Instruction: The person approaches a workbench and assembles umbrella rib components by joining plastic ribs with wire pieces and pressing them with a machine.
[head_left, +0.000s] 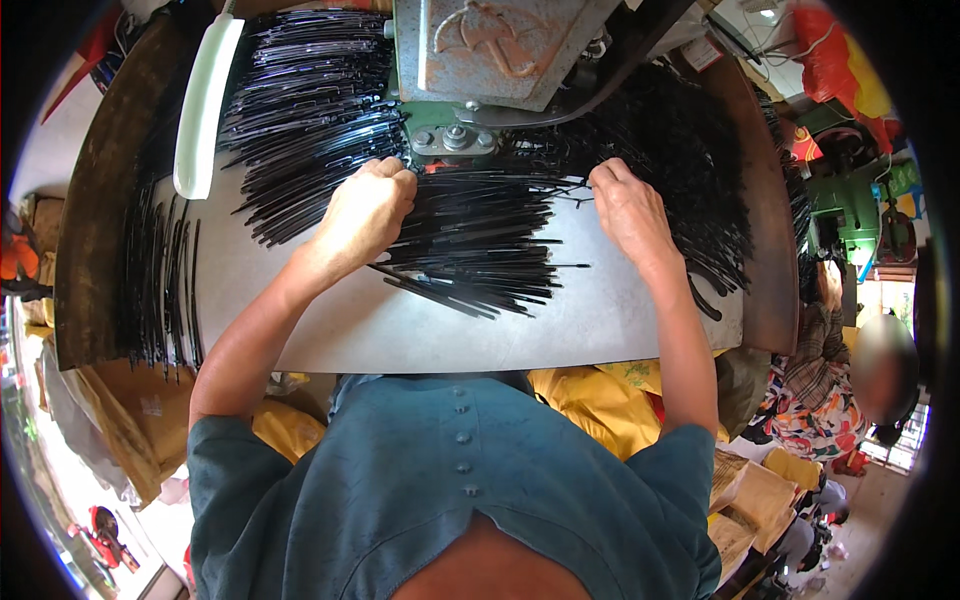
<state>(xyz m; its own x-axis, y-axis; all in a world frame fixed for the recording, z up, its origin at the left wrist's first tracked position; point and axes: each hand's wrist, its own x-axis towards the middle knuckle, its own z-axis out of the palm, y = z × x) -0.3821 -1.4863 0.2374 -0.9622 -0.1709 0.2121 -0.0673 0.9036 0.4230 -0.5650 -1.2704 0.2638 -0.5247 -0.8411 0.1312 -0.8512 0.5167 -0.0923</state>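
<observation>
My left hand [368, 205] is closed in a pinch just left of the green machine's bolted foot [453, 140]. Whatever its fingers hold is hidden. To the right, my right hand [630, 205] pinches the end of a thin black metal rod [572, 190], much like an umbrella rib. Between my hands, a pile of black rods [470, 235] lies roughly crosswise on the pale metal tabletop [330, 335]. Beyond my left hand, a thick stack of similar rods [310, 100] reaches back beside the machine.
A tangled dark heap of rods [690, 150] covers the table's right side. More rods [160, 280] lie at the left by the raised brown rim [88, 230]. A white lamp [207, 110] hangs at upper left. Another person [825, 390] sits at right, near a green machine [845, 215].
</observation>
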